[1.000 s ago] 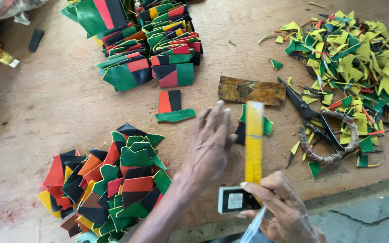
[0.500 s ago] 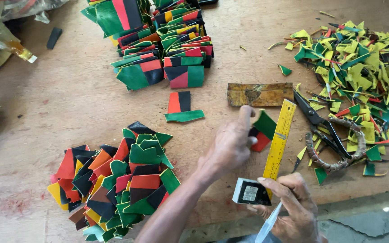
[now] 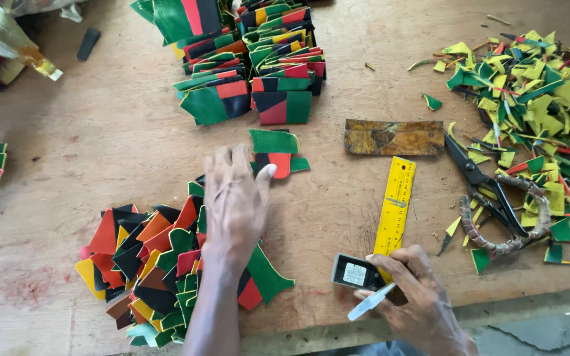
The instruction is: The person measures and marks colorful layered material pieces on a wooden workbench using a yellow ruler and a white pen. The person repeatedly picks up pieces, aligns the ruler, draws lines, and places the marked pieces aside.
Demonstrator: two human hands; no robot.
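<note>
My left hand [image 3: 235, 201] lies flat, fingers spread, over the top of a loose heap of red, green, black and yellow leather pieces [image 3: 153, 264], its fingertips next to a small folded piece [image 3: 275, 150]. My right hand [image 3: 417, 296] rests near the table's front edge, holding a slim white pen-like tool [image 3: 371, 302] and touching a small dark block [image 3: 354, 271]. A yellow ruler [image 3: 396, 206] lies on the table just above that hand.
Stacks of sewn coloured pieces [image 3: 252, 59] sit at the back. A brown leather strip [image 3: 394, 137] lies right of centre. Black scissors with wrapped handles [image 3: 496, 204] lie beside a large pile of yellow and green offcuts [image 3: 539, 105]. A bottle [image 3: 8, 39] pokes in top left.
My left hand has left the ruler and moved left onto the heap of pieces. The ruler now lies free on the table. My right hand stayed by the dark block.
</note>
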